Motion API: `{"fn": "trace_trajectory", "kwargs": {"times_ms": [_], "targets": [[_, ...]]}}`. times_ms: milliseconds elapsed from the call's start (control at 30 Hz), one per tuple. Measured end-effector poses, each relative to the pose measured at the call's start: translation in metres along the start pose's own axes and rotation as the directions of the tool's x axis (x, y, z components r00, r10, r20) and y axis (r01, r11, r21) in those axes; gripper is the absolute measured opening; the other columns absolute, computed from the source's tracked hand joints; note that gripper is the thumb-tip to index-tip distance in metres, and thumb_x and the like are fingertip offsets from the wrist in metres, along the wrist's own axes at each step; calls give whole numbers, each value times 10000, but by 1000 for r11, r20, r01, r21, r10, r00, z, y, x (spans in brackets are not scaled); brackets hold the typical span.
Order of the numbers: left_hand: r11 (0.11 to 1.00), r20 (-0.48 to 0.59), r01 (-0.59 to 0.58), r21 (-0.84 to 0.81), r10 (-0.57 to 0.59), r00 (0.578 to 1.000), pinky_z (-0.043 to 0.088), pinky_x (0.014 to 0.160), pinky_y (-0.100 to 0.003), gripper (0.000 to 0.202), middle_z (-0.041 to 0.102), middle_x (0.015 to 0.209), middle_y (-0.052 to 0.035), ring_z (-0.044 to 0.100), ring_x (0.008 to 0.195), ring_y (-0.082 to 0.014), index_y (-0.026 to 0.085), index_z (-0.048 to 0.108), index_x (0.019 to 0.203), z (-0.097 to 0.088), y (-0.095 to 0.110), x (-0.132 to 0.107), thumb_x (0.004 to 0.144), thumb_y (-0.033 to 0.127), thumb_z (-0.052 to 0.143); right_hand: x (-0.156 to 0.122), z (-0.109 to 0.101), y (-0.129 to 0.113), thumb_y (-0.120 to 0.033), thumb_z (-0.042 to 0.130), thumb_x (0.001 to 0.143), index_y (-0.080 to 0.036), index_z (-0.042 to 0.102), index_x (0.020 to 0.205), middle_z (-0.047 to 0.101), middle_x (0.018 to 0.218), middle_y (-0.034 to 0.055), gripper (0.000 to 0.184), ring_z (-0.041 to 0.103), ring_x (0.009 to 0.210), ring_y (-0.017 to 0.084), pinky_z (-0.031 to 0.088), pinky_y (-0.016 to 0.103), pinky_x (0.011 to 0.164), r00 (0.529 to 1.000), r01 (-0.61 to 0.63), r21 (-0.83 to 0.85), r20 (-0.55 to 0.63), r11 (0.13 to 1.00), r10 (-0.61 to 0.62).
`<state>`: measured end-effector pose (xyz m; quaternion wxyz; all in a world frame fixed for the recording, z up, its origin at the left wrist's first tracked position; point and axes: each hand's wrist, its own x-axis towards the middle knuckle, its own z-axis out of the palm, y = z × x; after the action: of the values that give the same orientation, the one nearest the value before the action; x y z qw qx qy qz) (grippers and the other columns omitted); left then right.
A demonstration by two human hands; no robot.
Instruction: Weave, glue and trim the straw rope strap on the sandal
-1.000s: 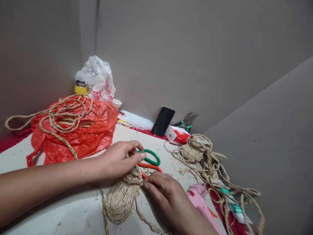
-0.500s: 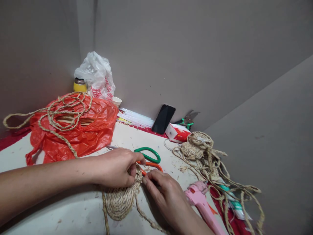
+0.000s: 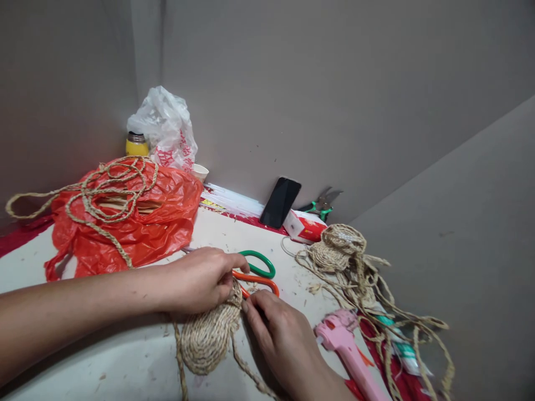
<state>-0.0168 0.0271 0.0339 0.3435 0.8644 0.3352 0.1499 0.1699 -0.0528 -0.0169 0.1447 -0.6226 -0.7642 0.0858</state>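
An oval coil of braided straw (image 3: 204, 345) lies on the white table, with straw braid trailing from both its sides. My left hand (image 3: 209, 278) reaches over its upper end, fingers bent down and closed on it; the fingertips are partly hidden. At the coil's upper right edge, my right hand (image 3: 280, 328) pinches with thumb and index finger. Just beyond the hands rests a pair of scissors with one green handle loop (image 3: 273, 270) and one orange loop (image 3: 276, 287); my left hand covers part of them.
A red plastic bag (image 3: 175, 223) bears looped straw braid (image 3: 100, 192) at the left. To the right are a pink glue gun (image 3: 345, 340) and a heap of braided straw (image 3: 338, 256). A phone (image 3: 280, 202), a tissue pack (image 3: 311, 228) and pruning shears (image 3: 321, 206) stand along the back wall.
My left hand has shifted slightly up and left at the coil's upper end. A bit more of the orange scissor loop shows. My right hand stays nearly in place.
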Motion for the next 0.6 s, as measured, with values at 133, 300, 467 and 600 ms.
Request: {"fn": "trace_trajectory", "kwargs": {"times_ms": [133, 300, 467, 600], "targets": [[993, -3, 56, -102, -57, 998, 369, 568, -220, 277, 619, 718, 12, 538, 625, -138, 225, 621, 1064, -7, -5, 6, 818, 245, 496, -1, 6, 4, -289, 384, 952, -217, 528, 724, 649, 672, 30, 279, 618, 575, 186, 387, 258, 531, 997, 52, -45, -59, 998, -55], [975, -28, 97, -201, -104, 994, 385, 572, -211, 306, 579, 688, 30, 521, 611, -117, 165, 592, 1076, -23, -8, 11, 784, 226, 521, -1, 10, 8, -296, 361, 961, -223, 533, 738, 660, 674, 29, 290, 641, 573, 189, 415, 251, 508, 992, 96, -78, -76, 992, -102], [978, 162, 121, -172, -93, 982, 372, 554, -198, 462, 628, 733, 39, 548, 624, -114, 201, 581, 1136, -27, 0, 5, 676, 176, 620, -1, 10, 8, -303, 385, 953, -230, 519, 717, 658, 661, 24, 281, 647, 567, 190, 421, 247, 491, 991, 103, -93, -78, 990, -110], [990, 208, 106, -96, -84, 974, 349, 529, -202, 497, 650, 745, 34, 532, 593, -108, 211, 600, 1144, -25, 3, 0, 662, 96, 559, -1, 9, 8, -296, 381, 952, -227, 531, 739, 663, 675, 26, 270, 655, 576, 190, 426, 246, 494, 991, 102, -85, -83, 991, -109]]}}
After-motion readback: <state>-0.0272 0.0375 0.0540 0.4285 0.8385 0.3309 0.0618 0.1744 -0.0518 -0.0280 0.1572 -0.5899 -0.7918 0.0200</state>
